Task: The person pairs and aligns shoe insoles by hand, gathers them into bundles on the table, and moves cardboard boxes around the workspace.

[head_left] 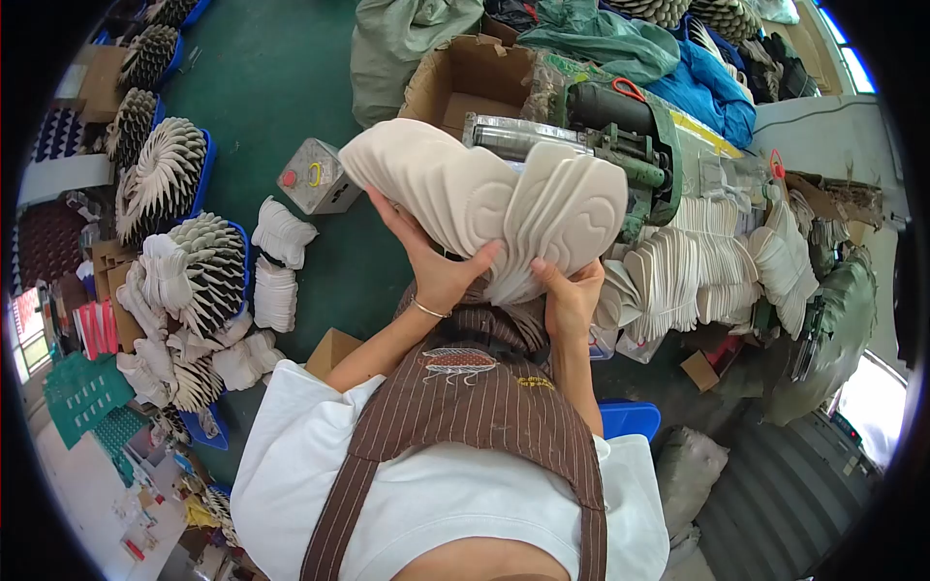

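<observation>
In the head view a fanned stack of white insoles [426, 179] is held in front of my chest. My left hand [441, 266] grips the stack's left part from below, its thumb lying across the near ends. My right hand [570, 295] holds the right part [581, 208], thumb in front; most of its fingers are hidden behind. Between the two parts the insoles spread apart at the top and meet at the bottom. Just beyond them is a green machine [630, 145] with a clear roller [528, 136].
Rows of stacked insoles [693, 261] stand right of the machine. An open cardboard box [475, 82] is behind it. To the left are a metal can [317, 176], bundled insoles [276, 293] on the floor and blue bins [208, 174] of insoles. A blue stool [630, 419] is at my right.
</observation>
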`<action>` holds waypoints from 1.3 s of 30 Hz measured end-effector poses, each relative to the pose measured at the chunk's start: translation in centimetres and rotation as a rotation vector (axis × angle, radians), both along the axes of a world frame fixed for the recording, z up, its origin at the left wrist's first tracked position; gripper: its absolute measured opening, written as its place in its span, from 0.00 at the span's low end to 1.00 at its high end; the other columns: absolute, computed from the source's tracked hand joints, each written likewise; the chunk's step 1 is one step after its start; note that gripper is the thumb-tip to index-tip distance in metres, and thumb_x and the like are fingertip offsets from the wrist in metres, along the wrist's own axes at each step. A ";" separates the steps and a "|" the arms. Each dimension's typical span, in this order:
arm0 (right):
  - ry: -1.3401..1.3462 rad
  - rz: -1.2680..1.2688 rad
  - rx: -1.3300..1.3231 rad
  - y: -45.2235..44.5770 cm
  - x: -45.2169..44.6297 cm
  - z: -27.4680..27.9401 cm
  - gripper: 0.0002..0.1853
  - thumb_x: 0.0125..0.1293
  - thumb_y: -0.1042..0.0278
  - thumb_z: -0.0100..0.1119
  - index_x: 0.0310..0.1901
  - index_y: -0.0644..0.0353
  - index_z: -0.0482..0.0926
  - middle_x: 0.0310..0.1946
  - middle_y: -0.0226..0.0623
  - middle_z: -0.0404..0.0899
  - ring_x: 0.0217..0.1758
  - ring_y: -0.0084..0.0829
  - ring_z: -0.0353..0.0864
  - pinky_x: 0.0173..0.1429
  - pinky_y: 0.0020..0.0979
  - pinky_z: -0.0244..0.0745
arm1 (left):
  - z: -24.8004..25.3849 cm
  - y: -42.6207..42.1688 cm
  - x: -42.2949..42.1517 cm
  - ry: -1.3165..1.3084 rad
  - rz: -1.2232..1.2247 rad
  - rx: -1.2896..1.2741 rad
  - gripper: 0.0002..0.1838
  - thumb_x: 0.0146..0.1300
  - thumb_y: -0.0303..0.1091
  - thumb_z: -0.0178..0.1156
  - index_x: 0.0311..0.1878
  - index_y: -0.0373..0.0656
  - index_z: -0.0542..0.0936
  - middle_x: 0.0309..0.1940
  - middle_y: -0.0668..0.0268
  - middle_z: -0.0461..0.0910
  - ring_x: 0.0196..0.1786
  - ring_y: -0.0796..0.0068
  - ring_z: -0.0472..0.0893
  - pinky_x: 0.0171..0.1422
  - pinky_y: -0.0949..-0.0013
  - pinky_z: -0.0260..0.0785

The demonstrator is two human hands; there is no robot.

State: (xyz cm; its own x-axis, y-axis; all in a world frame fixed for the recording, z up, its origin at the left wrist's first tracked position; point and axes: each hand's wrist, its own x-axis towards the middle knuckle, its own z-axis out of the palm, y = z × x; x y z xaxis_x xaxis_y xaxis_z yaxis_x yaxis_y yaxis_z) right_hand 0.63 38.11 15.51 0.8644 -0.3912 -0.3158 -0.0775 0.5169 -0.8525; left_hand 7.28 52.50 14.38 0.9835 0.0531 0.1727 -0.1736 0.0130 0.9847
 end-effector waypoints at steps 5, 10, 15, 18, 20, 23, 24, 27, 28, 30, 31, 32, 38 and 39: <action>-0.101 -0.180 0.072 -0.4 -0.5 -2.0 0.21 0.52 0.78 0.68 0.49 0.68 0.74 0.45 0.38 0.79 0.48 0.28 0.77 0.57 0.29 0.69 | -0.8 2.1 1.7 -0.032 0.125 0.114 0.68 0.39 0.38 0.72 0.70 0.40 0.26 0.70 0.47 0.38 0.71 0.56 0.46 0.73 0.59 0.38; -0.040 -0.159 -0.164 -0.8 -2.9 -6.8 0.17 0.55 0.75 0.66 0.47 0.67 0.77 0.42 0.36 0.80 0.47 0.25 0.76 0.55 0.27 0.67 | -1.7 5.4 4.1 -0.055 0.271 0.105 0.61 0.44 0.36 0.68 0.70 0.36 0.31 0.71 0.51 0.37 0.72 0.60 0.43 0.74 0.60 0.34; 0.124 -0.095 -0.411 -0.4 -2.3 -13.1 0.13 0.60 0.75 0.61 0.46 0.67 0.77 0.41 0.33 0.79 0.45 0.23 0.75 0.53 0.25 0.67 | -2.1 7.6 5.1 -0.043 0.281 0.130 0.55 0.50 0.37 0.63 0.71 0.36 0.35 0.70 0.53 0.43 0.70 0.62 0.49 0.73 0.63 0.37; 0.089 -0.107 -0.386 -1.4 3.0 -12.5 0.14 0.60 0.75 0.59 0.48 0.68 0.75 0.41 0.34 0.79 0.45 0.22 0.74 0.52 0.25 0.67 | -2.6 8.1 4.9 0.070 0.253 0.069 0.58 0.48 0.35 0.65 0.71 0.37 0.32 0.71 0.53 0.38 0.72 0.63 0.44 0.74 0.62 0.37; 0.055 -0.136 -0.353 -1.3 4.3 -10.2 0.16 0.60 0.75 0.60 0.49 0.68 0.74 0.42 0.34 0.79 0.46 0.22 0.74 0.52 0.25 0.67 | -2.3 7.8 5.1 0.064 0.223 0.079 0.56 0.48 0.37 0.64 0.71 0.37 0.34 0.71 0.53 0.38 0.72 0.62 0.45 0.74 0.62 0.36; 0.037 -0.186 -0.551 -0.1 2.4 -7.7 0.16 0.61 0.75 0.58 0.51 0.68 0.73 0.43 0.35 0.79 0.47 0.23 0.73 0.53 0.26 0.66 | -3.3 8.1 5.4 -0.003 0.209 0.156 0.52 0.50 0.39 0.61 0.72 0.38 0.38 0.69 0.56 0.47 0.69 0.63 0.51 0.73 0.62 0.39; 0.013 -0.172 -0.541 0.6 0.8 -8.3 0.16 0.61 0.75 0.58 0.51 0.68 0.73 0.43 0.35 0.79 0.47 0.23 0.73 0.53 0.26 0.66 | -3.4 8.1 5.6 -0.003 0.214 0.150 0.52 0.50 0.39 0.61 0.72 0.38 0.38 0.69 0.56 0.47 0.69 0.63 0.51 0.73 0.62 0.39; 0.026 -0.165 -0.537 2.0 -0.5 -10.5 0.16 0.62 0.75 0.56 0.51 0.68 0.72 0.43 0.37 0.79 0.46 0.23 0.73 0.53 0.26 0.67 | -3.3 7.8 5.5 0.086 0.171 0.072 0.53 0.49 0.39 0.62 0.71 0.36 0.38 0.70 0.52 0.42 0.71 0.61 0.47 0.73 0.62 0.36; 0.064 -0.098 -0.558 1.6 0.2 -11.6 0.16 0.61 0.75 0.57 0.51 0.68 0.72 0.42 0.37 0.79 0.45 0.23 0.73 0.52 0.26 0.67 | -3.3 7.7 5.5 0.095 0.150 0.034 0.53 0.49 0.39 0.62 0.71 0.36 0.38 0.70 0.52 0.43 0.71 0.62 0.47 0.73 0.62 0.37; 0.106 -0.039 -0.560 0.5 2.8 -12.3 0.15 0.61 0.74 0.57 0.50 0.67 0.73 0.40 0.37 0.78 0.42 0.21 0.71 0.49 0.26 0.67 | -3.1 7.3 5.4 0.116 0.117 -0.015 0.53 0.48 0.38 0.62 0.71 0.36 0.38 0.70 0.53 0.44 0.71 0.62 0.49 0.73 0.63 0.37; 0.084 -0.028 -0.506 -0.2 4.3 -11.1 0.14 0.61 0.74 0.57 0.48 0.68 0.73 0.39 0.36 0.78 0.41 0.20 0.70 0.48 0.24 0.66 | -2.9 7.0 5.2 0.117 0.115 -0.013 0.53 0.48 0.38 0.62 0.71 0.36 0.38 0.70 0.53 0.44 0.71 0.62 0.49 0.73 0.63 0.37; 0.001 -0.076 -0.442 -0.2 5.2 -9.7 0.13 0.62 0.74 0.56 0.48 0.68 0.72 0.40 0.37 0.78 0.42 0.20 0.71 0.47 0.23 0.67 | -2.6 6.8 5.3 0.102 0.095 0.002 0.54 0.48 0.38 0.62 0.71 0.36 0.38 0.70 0.53 0.44 0.70 0.62 0.49 0.73 0.63 0.38; 0.041 -0.157 -0.555 2.4 0.8 -8.8 0.14 0.66 0.75 0.51 0.52 0.67 0.72 0.43 0.37 0.78 0.44 0.23 0.75 0.46 0.24 0.69 | -3.0 6.9 5.2 0.092 0.045 -0.014 0.55 0.47 0.38 0.63 0.71 0.37 0.38 0.70 0.53 0.44 0.71 0.63 0.49 0.72 0.64 0.40; 0.066 -0.146 -0.360 3.0 0.3 -9.0 0.14 0.67 0.75 0.51 0.53 0.67 0.71 0.44 0.35 0.78 0.47 0.25 0.75 0.49 0.25 0.69 | -3.1 7.0 5.0 0.117 0.044 -0.024 0.55 0.46 0.38 0.64 0.71 0.37 0.38 0.69 0.53 0.45 0.71 0.63 0.49 0.72 0.64 0.40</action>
State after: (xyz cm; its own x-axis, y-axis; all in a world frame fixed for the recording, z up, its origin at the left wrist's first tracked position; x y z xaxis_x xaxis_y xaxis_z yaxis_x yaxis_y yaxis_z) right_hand 0.92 41.12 6.48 0.7742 -0.6042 -0.1885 -0.0858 0.1949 -0.9771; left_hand 12.25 59.45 11.27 0.9936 0.0989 0.0547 -0.0581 0.0317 0.9978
